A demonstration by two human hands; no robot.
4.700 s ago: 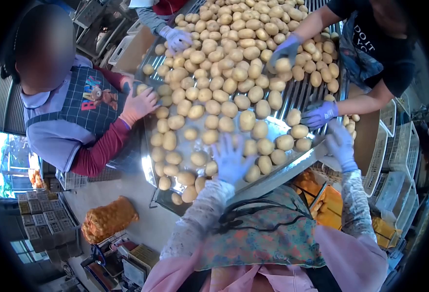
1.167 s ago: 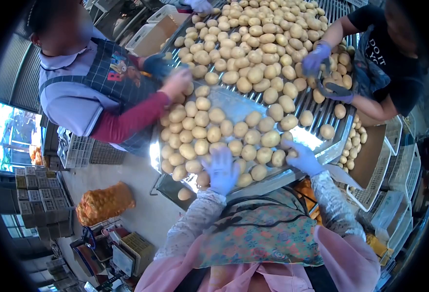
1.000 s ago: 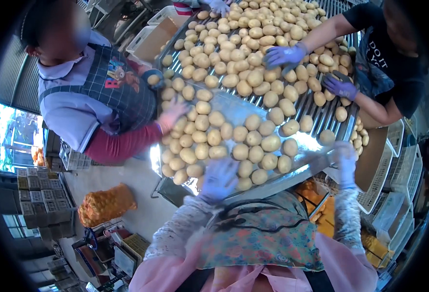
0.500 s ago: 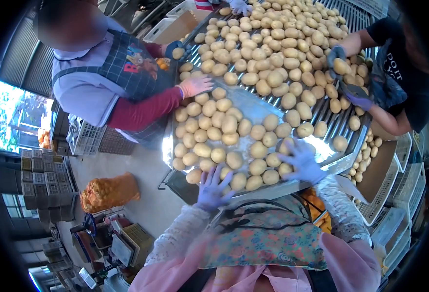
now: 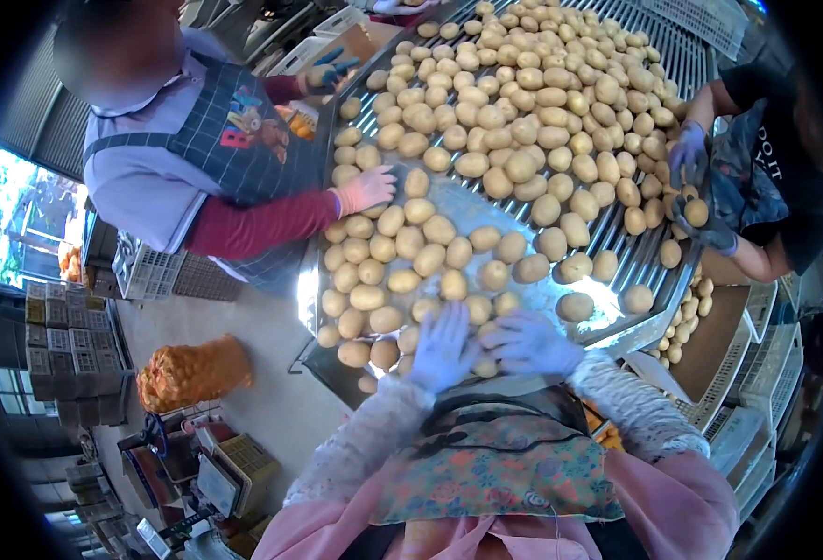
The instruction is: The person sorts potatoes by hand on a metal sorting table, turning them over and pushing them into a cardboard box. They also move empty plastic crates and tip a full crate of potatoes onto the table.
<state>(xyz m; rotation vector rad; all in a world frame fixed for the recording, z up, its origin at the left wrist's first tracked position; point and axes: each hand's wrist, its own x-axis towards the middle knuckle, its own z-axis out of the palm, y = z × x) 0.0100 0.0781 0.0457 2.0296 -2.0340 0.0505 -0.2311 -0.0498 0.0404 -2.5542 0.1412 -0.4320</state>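
A metal roller table (image 5: pixel 649 261) carries a great many yellow potatoes (image 5: pixel 486 140). Both my hands wear pale blue gloves. My left hand (image 5: pixel 444 347) lies flat, fingers spread, over potatoes at the table's near end. My right hand (image 5: pixel 533 342) rests just beside it, palm down on potatoes, its fingers pointing left toward the other hand. Whether either hand grips a potato is hidden under the palms.
A person in a checked apron (image 5: pixel 215 149) at the left reaches a pink-gloved hand (image 5: pixel 366 189) onto the pile. A person in a black shirt (image 5: pixel 775 187) at the right handles potatoes with purple gloves. A net sack of potatoes (image 5: pixel 192 371) lies on the floor; white crates (image 5: pixel 757 401) stand at the right.
My right hand has slid left along the near end and now sits next to my left hand, which moved up onto the potatoes. The person at the right lowered both hands to the table's edge.
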